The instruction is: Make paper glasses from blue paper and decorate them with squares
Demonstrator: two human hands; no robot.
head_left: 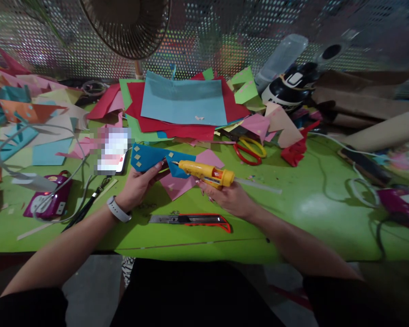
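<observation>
Around one yellow glue gun (207,174) are one utility knife (191,219) nearer, one scissors (237,152) farther right, one phone (113,150) left, two purple power blocks (51,200) (395,206) either side.

Glue gun (202,172) glossy plast.; blue ppr. (148,157) matt.

Bare forearms (71,243) angled inward, hands (141,184) near each other, fingers (154,170) curled

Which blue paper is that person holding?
The darker blue paper with pale diamonds, in the left hand; the large light blue sheet lies behind, atop red sheets.
</observation>
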